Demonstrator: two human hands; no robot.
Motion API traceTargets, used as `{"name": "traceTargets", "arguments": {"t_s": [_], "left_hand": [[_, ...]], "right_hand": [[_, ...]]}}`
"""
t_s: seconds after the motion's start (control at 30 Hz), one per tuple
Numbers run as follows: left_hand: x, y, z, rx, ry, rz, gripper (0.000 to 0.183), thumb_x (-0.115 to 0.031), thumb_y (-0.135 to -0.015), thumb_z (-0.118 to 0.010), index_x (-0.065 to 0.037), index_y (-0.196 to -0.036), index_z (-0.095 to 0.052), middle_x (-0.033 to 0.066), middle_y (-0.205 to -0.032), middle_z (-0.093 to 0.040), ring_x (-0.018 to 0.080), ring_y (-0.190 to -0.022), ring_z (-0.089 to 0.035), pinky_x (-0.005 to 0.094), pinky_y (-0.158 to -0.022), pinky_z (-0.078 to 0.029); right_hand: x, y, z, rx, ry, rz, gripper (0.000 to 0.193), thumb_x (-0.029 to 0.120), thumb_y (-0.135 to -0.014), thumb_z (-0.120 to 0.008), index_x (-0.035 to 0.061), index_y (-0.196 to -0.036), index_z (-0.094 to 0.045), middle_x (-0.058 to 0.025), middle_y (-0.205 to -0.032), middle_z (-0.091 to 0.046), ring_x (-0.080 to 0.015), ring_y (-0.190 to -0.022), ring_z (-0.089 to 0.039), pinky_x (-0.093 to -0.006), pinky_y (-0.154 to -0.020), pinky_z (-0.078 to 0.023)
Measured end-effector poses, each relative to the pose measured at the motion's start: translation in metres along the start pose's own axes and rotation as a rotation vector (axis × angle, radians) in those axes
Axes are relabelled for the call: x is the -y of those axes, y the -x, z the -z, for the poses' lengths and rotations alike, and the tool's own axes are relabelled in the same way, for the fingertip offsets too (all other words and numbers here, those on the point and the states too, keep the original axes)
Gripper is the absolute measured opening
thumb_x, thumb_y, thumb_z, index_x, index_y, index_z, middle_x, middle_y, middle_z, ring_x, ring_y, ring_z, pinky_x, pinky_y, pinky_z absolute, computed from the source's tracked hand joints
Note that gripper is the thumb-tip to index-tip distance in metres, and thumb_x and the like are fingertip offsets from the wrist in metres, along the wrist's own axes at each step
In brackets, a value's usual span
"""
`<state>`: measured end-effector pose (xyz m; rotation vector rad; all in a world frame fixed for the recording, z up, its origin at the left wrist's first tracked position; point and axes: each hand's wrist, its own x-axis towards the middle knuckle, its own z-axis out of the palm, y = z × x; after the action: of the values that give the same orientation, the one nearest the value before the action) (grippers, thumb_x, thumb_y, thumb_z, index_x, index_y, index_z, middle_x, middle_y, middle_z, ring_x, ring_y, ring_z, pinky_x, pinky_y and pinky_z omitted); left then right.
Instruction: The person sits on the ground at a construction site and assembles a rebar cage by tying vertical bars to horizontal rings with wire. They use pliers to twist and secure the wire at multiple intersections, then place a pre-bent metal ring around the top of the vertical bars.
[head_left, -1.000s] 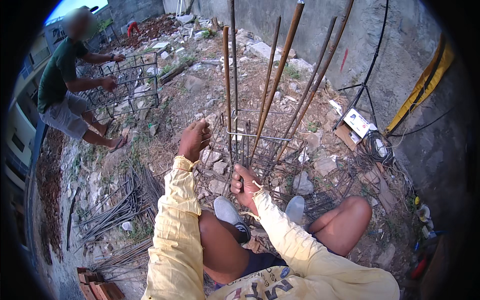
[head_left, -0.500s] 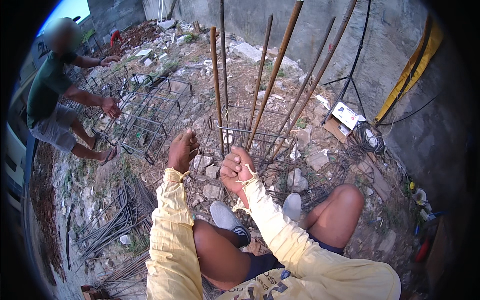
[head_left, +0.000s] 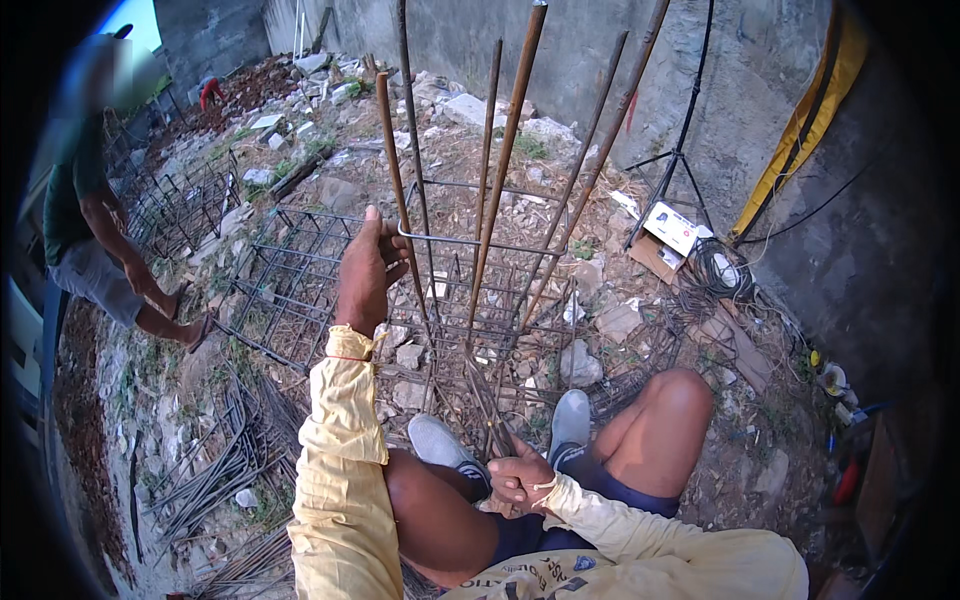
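Note:
My left hand is closed at the near left corner of a steel stirrup, thumb side up. The thin rectangular hoop surrounds several upright rusty rebars and sits partway up them. Lower down, between my knees, my right hand is wrapped round the lower end of a pair of dark metal pincers. Their far end points up toward the base of the bars. More thin steel hoops lie low around the bars, among rubble; details there are hard to make out.
A rebar cage lies left of the bars, with another person beyond it. Loose rods lie at lower left. At right stand a black tripod, a white box and coiled cable. Broken stones cover the ground.
My left hand has come up to the stirrup, which now sits higher on the bars. My right hand has dropped away toward my lap, bringing the pincers into sight. The other person's arms have lowered.

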<state>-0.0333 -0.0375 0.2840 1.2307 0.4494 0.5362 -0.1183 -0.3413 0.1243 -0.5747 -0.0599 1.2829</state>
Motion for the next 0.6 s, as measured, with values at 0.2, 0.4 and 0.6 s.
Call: {"name": "traceTargets", "arguments": {"t_s": [0.2,0.4,0.6], "left_hand": [[0.002,-0.019,-0.025,0.069,0.111,-0.035,0.034,-0.042,-0.098,-0.053,-0.011,-0.085,-0.057,-0.001,-0.071,-0.056,0.0123,-0.062,-0.055,0.0275,-0.057,-0.046],[-0.009,-0.033,-0.024,0.078,0.341,0.01,0.028,-0.033,-0.098,-0.055,-0.015,-0.076,-0.05,-0.003,-0.063,-0.049,0.0133,-0.056,-0.05,0.0283,-0.052,-0.043],[-0.018,-0.031,-0.035,0.054,0.285,0.048,0.029,-0.034,-0.098,-0.054,-0.018,-0.075,-0.049,-0.004,-0.063,-0.049,0.0139,-0.055,-0.05,0.0295,-0.053,-0.044]], "right_hand": [[0.093,-0.044,-0.073,-0.194,-0.32,0.221,0.016,0.015,-0.092,-0.062,0.0157,-0.082,-0.05,0.0072,-0.057,-0.042,-0.0043,-0.041,-0.037,-0.0225,-0.038,-0.03],[0.176,-0.059,-0.136,0.192,-0.177,0.235,0.019,0.018,-0.091,-0.063,0.0158,-0.079,-0.048,0.0081,-0.056,-0.043,-0.0035,-0.04,-0.038,-0.022,-0.036,-0.028],[0.171,-0.062,-0.131,0.112,-0.286,0.271,0.016,0.016,-0.092,-0.061,0.0142,-0.081,-0.05,0.0074,-0.055,-0.045,-0.0035,-0.041,-0.04,-0.021,-0.035,-0.029]]}}
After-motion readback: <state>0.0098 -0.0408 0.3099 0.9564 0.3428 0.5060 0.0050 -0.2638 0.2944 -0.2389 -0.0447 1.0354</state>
